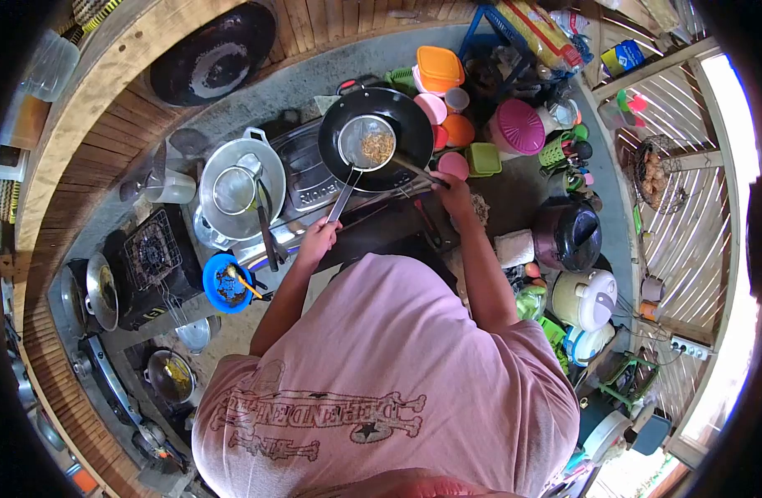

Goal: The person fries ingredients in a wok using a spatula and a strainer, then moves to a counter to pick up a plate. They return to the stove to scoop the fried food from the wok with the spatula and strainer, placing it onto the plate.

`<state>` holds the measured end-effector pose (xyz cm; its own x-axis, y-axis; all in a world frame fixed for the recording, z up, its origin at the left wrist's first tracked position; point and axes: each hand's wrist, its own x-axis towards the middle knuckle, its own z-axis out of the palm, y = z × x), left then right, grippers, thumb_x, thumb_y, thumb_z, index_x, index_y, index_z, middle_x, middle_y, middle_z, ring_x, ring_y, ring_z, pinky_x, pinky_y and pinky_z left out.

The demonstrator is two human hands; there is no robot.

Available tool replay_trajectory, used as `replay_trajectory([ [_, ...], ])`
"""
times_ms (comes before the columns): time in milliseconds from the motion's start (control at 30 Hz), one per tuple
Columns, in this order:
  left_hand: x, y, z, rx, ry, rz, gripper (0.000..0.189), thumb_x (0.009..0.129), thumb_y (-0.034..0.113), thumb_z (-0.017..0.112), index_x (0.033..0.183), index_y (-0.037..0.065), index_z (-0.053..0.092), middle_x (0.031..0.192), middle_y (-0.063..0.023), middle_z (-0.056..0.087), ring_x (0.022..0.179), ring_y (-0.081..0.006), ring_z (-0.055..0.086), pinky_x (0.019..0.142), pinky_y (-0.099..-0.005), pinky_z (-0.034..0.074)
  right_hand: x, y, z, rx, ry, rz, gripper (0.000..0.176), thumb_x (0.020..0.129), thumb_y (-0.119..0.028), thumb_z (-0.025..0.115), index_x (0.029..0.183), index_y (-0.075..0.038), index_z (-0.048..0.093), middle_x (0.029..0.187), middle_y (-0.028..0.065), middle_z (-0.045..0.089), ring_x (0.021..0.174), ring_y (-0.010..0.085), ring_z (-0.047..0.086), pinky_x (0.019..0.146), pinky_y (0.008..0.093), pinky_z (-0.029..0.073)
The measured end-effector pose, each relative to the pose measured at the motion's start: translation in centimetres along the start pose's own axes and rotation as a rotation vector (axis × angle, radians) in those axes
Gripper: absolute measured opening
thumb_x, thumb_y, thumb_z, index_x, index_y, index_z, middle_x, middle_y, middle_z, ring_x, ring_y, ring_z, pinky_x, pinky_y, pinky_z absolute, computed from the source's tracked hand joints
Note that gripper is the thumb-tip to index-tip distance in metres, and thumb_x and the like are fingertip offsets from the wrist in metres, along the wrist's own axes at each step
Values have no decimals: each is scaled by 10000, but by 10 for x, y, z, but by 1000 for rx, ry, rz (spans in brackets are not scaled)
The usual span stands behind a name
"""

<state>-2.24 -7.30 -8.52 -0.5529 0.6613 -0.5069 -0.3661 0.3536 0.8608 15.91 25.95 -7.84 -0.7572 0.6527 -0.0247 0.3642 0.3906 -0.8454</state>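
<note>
Pink shirt [381,332] sat nearest me, wok [416,124] beyond. Left hand [318,240], fingers closed round the strainer [350,136]'s handle, held it over the wok, probably to catch drips; brown bits [378,149] lay ahead of that grip. Right hand [455,197] wrapped a dark handle [421,172] crossing the wok's rim.

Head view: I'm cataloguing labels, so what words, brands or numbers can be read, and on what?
"DEPENDENT", upside down, on the pink shirt.
"IN", upside down, on the same shirt.
Too small or blurred to read surely: lettering on the stove, yellow packet and blue-and-yellow pack.
</note>
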Motion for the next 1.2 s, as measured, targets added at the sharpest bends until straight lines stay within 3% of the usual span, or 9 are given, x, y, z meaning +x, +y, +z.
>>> replay_trajectory([
  [33,0,0,0,-8,11,-5,228,1005,243,507,964,46,614,559,37,437,473,-66,394,459,-247,310,2,1,-1,1,-1,-1,367,832,-78,711,1197,-67,685,1090,137,719,1022,222,682,919,328,499],
  [100,3,-3,-2,0,8,-5,228,1005,244,509,968,46,616,561,38,437,474,-66,397,460,-246,310,7,4,0,-42,-32,28,312,849,-63,693,1160,-86,696,1099,177,708,1072,315,667,952,363,488],
  [200,5,-3,-6,-4,1,-12,230,1004,246,512,987,44,622,565,41,442,474,-66,401,460,-244,311,9,6,0,-51,-6,-45,297,857,-79,692,1154,-81,692,1096,188,706,1074,344,660,939,386,492],
  [533,12,8,-14,-97,-80,-65,268,1001,245,506,1137,38,606,612,29,471,520,-78,436,493,-237,328,10,8,3,-48,-35,-30,343,841,-49,686,1183,-57,669,1098,181,706,1088,331,659,948,381,493],
  [600,9,13,-14,-123,-98,-81,276,997,248,509,1154,39,599,629,27,479,535,-83,446,508,-238,340,12,12,4,-47,-12,-66,350,840,-76,715,1186,-47,677,1046,127,729,1016,228,693,922,325,506],
  [833,11,15,-16,-176,-89,-136,266,984,263,545,1157,72,613,694,34,540,581,-78,499,547,-228,395,9,5,-1,-115,13,-80,366,834,-109,734,1189,-50,670,1053,150,723,1029,259,693,912,342,513],
  [900,11,17,-16,-172,-84,-144,289,982,275,538,1179,72,599,699,24,536,584,-90,502,550,-236,396,6,-5,-4,-88,-29,-14,341,851,-82,708,1187,-50,664,1132,171,698,1104,316,656,950,373,491],
  [1200,14,17,-21,-193,-24,-147,310,977,326,543,1168,97,630,741,9,580,599,-105,531,573,-246,428,7,-3,0,-68,3,2,312,884,-131,695,1175,-21,663,1119,187,696,1093,326,658,952,379,489],
])
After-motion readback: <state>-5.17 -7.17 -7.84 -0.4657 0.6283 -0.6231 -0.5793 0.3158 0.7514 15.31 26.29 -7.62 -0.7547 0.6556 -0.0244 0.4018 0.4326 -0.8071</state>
